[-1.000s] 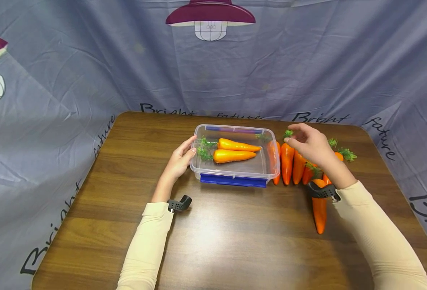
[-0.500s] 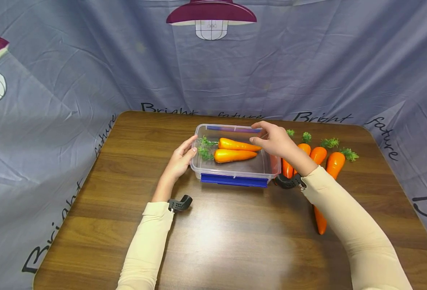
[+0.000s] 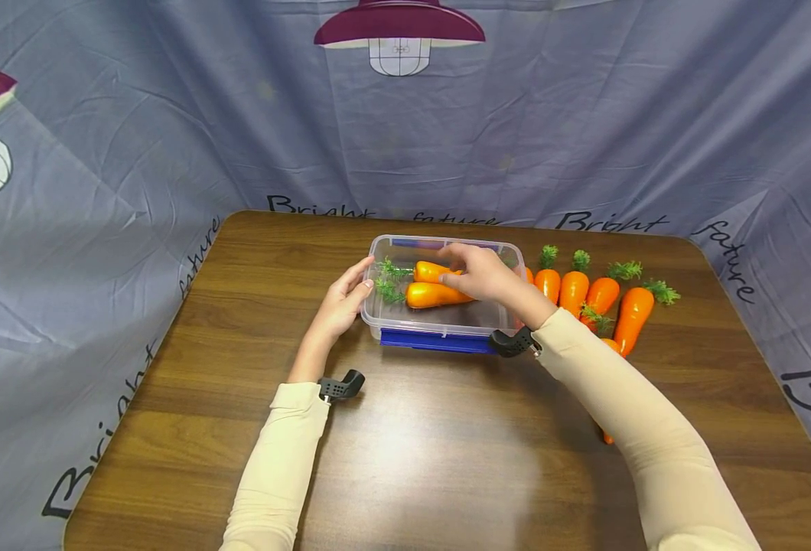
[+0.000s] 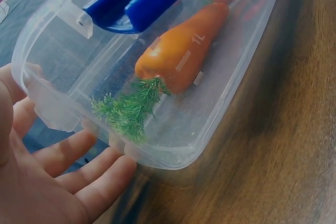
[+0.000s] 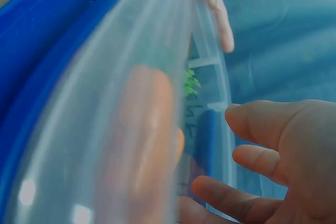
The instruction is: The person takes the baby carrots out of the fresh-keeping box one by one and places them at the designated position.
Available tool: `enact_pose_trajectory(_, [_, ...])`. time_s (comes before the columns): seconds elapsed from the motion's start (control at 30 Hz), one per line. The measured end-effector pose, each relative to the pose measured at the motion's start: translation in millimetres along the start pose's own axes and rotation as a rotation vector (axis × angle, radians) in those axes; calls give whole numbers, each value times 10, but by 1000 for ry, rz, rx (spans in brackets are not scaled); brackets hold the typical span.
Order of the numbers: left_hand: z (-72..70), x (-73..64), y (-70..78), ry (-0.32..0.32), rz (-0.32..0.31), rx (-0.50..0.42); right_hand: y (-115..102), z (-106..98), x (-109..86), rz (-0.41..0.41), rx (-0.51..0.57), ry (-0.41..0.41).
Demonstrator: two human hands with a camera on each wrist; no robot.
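Note:
A clear plastic container [image 3: 405, 325] with blue side latches stands on the table. Two orange carrots with green tops lie side by side in it: a nearer carrot [image 3: 433, 296] and a farther carrot [image 3: 428, 271]. My left hand [image 3: 340, 306] rests against the container's left end; in the left wrist view its fingers [image 4: 107, 184] are spread along the plastic wall. Over the container, my right hand [image 3: 486, 275] hovers above the carrots' narrow ends and hides them. The right wrist view shows that hand [image 5: 304, 153] with its fingers apart and nothing between them.
Several more carrots [image 3: 634, 317] lie on the table right of the container, tops mostly pointing away. One carrot tip [image 3: 608, 439] shows past my right sleeve [image 3: 626, 398]. A printed curtain [image 3: 550, 115] stands behind the wooden table [image 3: 240, 337].
My right hand has moved left, from above the row of carrots on the table to above the carrots inside the container. The left hand and the container have stayed in place.

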State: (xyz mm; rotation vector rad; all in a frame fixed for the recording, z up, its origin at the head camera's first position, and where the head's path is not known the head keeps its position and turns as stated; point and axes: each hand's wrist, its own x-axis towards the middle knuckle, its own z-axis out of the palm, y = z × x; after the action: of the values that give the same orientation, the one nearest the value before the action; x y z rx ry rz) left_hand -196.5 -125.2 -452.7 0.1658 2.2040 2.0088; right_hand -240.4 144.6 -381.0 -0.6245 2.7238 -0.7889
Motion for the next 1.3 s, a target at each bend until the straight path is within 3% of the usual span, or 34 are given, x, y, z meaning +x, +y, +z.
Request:
enact_pose_trajectory(0.43, [11,0,-7,-4,4,-5,-52,298,114,-25,-75,-95])
enact_pose_trajectory(0.57, [13,1,-31,1,7,-15,-62,346,110,-3,-107,-167])
enact_pose_trajectory(0.73, [12,0,-38,2,25,-22,-64,382,105,-39,-130,-239])
enact_pose_trajectory(1.3, [9,17,-49,-3,26,-40,-45,382,80,-95,-117,-257])
